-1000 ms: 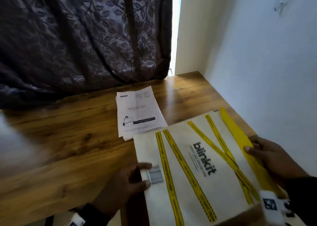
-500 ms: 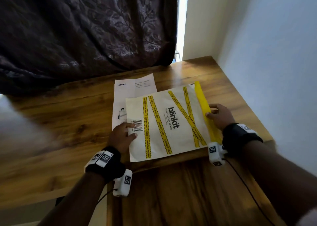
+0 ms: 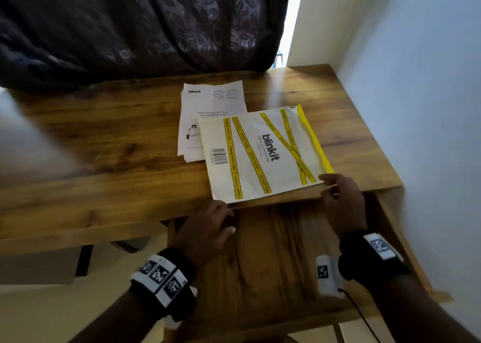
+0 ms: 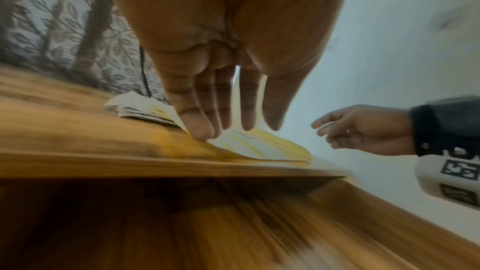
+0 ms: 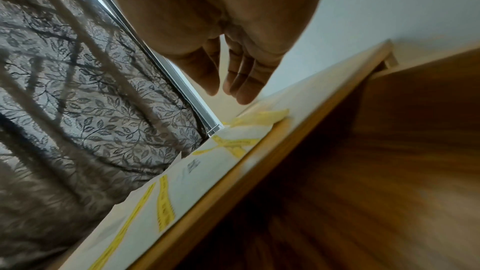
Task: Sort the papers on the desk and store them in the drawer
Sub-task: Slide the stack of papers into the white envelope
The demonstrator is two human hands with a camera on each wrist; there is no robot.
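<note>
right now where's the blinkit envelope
In the head view the blinkit envelope lies flat at the desk's front right edge, overlapping the printed sheets, with the right hand at its near right corner.

Dark leaf-patterned curtain (image 3: 135, 25) behind wooden desk (image 3: 91, 134), bright daylight strip (image 3: 292, 22) at curtain's right edge, pale white wall (image 3: 421, 95) along desk's right side, light floor (image 3: 39, 316) lower left.
</note>
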